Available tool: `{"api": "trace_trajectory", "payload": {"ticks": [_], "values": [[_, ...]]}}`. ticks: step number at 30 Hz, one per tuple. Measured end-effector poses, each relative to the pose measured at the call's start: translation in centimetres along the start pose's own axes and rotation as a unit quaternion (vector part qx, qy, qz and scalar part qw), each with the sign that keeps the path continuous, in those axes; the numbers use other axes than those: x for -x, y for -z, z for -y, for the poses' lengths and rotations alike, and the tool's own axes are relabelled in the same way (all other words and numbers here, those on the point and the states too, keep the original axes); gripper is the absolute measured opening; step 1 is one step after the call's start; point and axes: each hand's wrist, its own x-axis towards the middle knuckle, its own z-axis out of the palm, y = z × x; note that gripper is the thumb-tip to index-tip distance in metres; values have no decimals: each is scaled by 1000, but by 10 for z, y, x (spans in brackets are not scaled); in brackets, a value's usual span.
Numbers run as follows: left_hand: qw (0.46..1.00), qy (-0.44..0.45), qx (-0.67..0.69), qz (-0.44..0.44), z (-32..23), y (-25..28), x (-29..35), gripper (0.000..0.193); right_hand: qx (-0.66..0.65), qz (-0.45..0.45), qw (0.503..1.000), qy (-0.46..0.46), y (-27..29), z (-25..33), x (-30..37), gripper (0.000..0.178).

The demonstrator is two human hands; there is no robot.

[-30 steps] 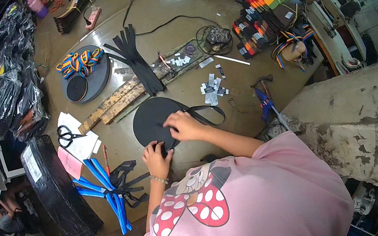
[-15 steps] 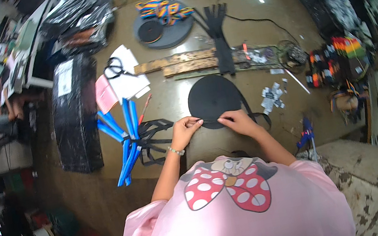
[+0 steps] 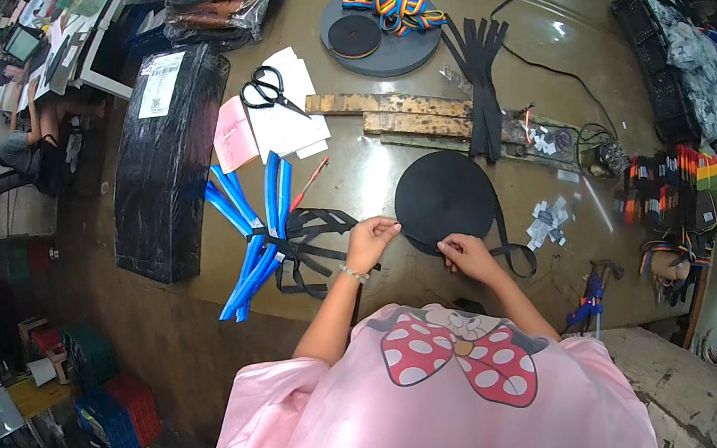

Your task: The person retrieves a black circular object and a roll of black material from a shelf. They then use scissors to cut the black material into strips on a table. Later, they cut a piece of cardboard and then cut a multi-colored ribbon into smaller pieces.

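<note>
A big flat roll of black webbing [image 3: 443,195] lies on the table in front of me. At its left edge, my left hand [image 3: 370,243] has thumb and fingers pinched together on a thin black strap. My right hand [image 3: 468,257] is closed in a pinch at the roll's near edge, on the same strap as far as I can see. The strap is hard to make out against the black roll. A loose strap loop [image 3: 519,261] hangs off the roll's right side. Left of my left hand lie blue strips [image 3: 255,280] bundled with black straps [image 3: 313,237].
Beyond the roll are wooden bars [image 3: 417,122], black strips [image 3: 480,87], and a grey roll [image 3: 386,56] with rainbow straps [image 3: 397,6]. Black scissors [image 3: 270,91] rest on white paper. A black-wrapped box [image 3: 167,171] stands left; small white labels [image 3: 548,224] lie right.
The whole view has swung, so the table appears turned. My right hand has come off the roll's face to its near edge, while my left hand is now at its left edge.
</note>
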Motion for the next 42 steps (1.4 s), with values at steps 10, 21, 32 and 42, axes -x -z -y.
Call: {"api": "trace_trajectory", "payload": {"ticks": [10,21,32,42], "values": [[967,-113,-163,-163,-4,14,-10,29,100,-376,919,67,57,31,-39,32],[973,-161,-138,-90,-46,-4,-2,14,-309,-320,896,1,87,26,-87,41],[980,-153,-115,-60,-59,-18,5,15,-136,-353,925,34,78,51,-66,38],[973,-219,-65,-31,-94,-40,-8,22,46,-413,901,122,83,87,-61,31]]}}
